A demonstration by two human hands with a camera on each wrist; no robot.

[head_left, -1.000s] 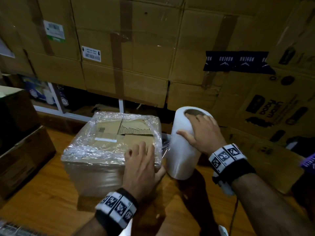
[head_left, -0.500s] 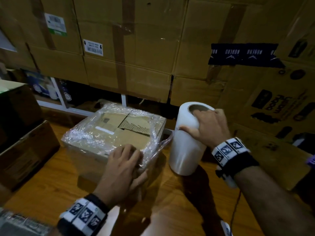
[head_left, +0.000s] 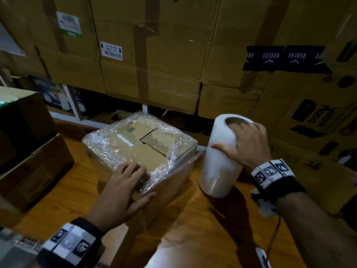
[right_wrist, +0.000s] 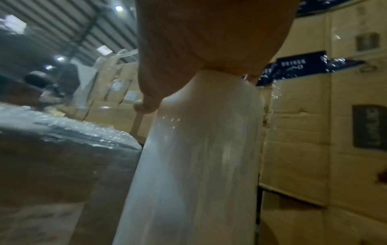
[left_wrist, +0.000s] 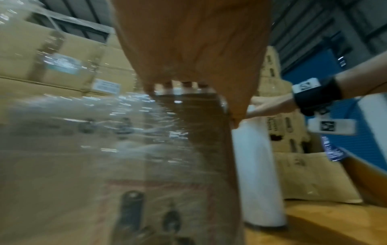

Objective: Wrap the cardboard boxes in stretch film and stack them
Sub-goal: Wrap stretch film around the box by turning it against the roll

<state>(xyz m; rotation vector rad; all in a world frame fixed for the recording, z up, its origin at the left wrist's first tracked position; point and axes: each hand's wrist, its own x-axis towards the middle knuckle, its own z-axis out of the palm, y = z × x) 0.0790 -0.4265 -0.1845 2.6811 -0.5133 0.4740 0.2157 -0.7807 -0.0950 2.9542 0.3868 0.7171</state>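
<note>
Cardboard cartons (head_left: 34, 165), dull brown, sit at nine o'clock on the glossy wooden floor (head_left: 193, 219). Toward centre, the left hand (head_left: 123, 192) lies flat, fingers straight and spread, pressing the near corner of the film-wrapped box (head_left: 146, 151); it grips nothing. That box is squat and square, its crinkled, shiny film bunched round the top edges, bare corrugated flaps showing in the middle. At three o'clock of it, just beside it, the stretch film roll (head_left: 222, 161) stands upright, a smooth milky cylinder. The right hand (head_left: 245, 144) caps its top, fingers curled over the rim, thumb on the side. At twelve o'clock rises a wall of large taped cartons (head_left: 164, 55).
</note>
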